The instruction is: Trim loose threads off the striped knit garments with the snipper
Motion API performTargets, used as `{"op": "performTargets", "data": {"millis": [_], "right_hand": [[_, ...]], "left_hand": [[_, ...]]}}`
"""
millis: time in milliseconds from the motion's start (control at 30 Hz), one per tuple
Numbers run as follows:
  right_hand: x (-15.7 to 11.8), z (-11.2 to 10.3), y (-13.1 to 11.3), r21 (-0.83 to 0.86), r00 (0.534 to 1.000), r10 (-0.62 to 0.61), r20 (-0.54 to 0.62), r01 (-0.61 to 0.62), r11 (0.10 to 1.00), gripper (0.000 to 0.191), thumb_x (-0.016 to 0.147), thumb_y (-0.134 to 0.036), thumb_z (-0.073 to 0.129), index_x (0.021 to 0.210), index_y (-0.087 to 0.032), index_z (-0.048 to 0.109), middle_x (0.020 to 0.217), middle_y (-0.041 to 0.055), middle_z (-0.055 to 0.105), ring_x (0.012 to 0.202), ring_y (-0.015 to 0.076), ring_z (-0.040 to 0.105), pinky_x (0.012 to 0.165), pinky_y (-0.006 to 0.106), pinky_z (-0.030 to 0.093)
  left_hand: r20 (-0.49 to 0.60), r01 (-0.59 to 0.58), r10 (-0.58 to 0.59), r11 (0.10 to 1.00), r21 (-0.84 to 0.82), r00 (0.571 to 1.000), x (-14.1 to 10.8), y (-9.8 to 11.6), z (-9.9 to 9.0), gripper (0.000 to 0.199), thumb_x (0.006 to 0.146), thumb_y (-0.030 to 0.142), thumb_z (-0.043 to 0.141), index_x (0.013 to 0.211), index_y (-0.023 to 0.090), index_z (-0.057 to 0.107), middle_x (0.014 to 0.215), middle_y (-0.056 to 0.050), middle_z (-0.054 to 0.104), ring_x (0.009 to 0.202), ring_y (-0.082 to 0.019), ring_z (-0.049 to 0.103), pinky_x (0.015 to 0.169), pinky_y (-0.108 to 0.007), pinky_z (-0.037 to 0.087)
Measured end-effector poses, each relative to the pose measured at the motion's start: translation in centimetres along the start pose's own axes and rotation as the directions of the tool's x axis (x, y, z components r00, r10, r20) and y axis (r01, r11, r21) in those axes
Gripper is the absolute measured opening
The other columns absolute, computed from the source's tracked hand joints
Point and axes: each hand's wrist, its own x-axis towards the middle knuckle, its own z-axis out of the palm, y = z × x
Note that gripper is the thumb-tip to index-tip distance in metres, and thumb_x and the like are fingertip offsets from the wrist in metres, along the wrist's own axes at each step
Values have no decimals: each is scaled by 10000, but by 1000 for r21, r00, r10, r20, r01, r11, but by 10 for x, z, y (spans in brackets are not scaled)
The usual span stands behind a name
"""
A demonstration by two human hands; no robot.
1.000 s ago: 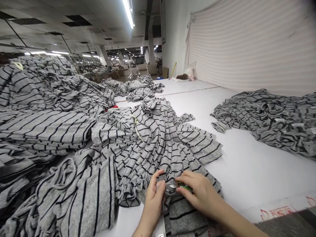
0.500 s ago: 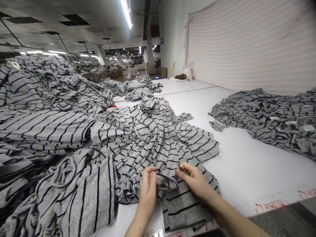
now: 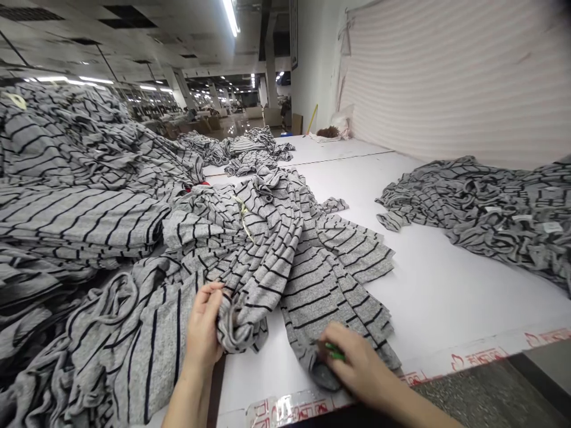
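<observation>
A grey garment with black stripes lies bunched across the white table in front of me. My left hand is closed on a gathered, rolled part of it, left of centre. In the curled fingers of my right hand is a small green tool, mostly hidden by the hand. Right at those fingers lies the folded end of a flat striped panel; whether they also pinch this cloth I cannot tell. A pale yellow tie rests on the bunched cloth.
A high heap of striped garments rises on the left, with folded ones below it. Another pile with white labels lies on the right. More garments sit farther back. Printed red tape runs along the table's front edge.
My left hand has moved left and pulled a bunched part of the cloth with it. My right hand has come slightly lower, and the flat panel beside it is more uncovered.
</observation>
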Motion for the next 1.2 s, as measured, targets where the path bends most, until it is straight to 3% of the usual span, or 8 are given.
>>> {"op": "performTargets", "data": {"millis": [67,200,400,567,667,1000,1100,1200], "right_hand": [[8,-14,2,183,995,74,-71,-60,981,124,885,-248,475,789,-203,540,810,5,591,758,168,543,689,264,409],[12,-25,-4,501,974,225,-15,-188,845,246,877,-430,516,821,-191,526,710,-25,520,677,154,511,614,247,402],[-2,-24,-12,322,979,67,-193,-1,947,119,909,-295,481,914,-204,557,875,20,594,846,185,559,747,281,426],[-7,-32,-6,39,956,-145,-255,160,986,239,828,-81,404,947,-220,558,947,39,577,877,191,555,779,306,430],[-11,-41,-9,70,985,-63,-161,75,995,192,819,-118,506,941,-231,603,985,34,580,900,189,571,797,291,447],[-13,-38,-12,-6,993,-31,-114,30,1000,250,808,-180,590,1047,-248,614,940,18,624,861,195,585,733,277,435],[-4,-33,-6,28,987,-36,-157,41,999,234,770,-71,495,913,-226,595,878,4,623,810,176,581,701,267,421],[4,-35,0,94,972,7,-234,15,995,143,818,-115,477,865,-212,571,850,11,621,801,181,582,704,279,428]], "left_hand": [[197,-136,75,939,315,977,-23,-1,7,147,811,347,628,822,204,595,729,17,589,619,-113,543,562,-206,440],[608,-394,-67,704,591,791,-70,-18,44,166,784,351,642,811,202,573,770,-10,598,703,-172,548,624,-271,422],[517,-535,227,608,586,825,-95,-50,74,147,769,84,474,806,219,428,756,3,512,705,-162,518,636,-266,433],[599,-772,498,499,394,627,-91,-57,65,257,763,21,440,925,220,443,818,-18,533,737,-158,517,654,-263,455],[623,-809,519,420,411,585,-90,-60,62,268,748,-9,455,882,222,459,800,-23,522,724,-164,493,636,-267,444],[583,-760,500,522,386,640,-90,-60,57,249,744,2,543,828,235,518,974,-45,578,907,-195,538,814,-315,441],[532,-399,156,835,379,832,-89,-51,64,142,857,160,527,957,258,551,928,-28,603,877,-184,565,793,-297,434],[404,23,-191,923,384,894,-86,-42,71,278,893,384,515,1129,238,541,736,16,505,693,-150,507,674,-255,400]]}}
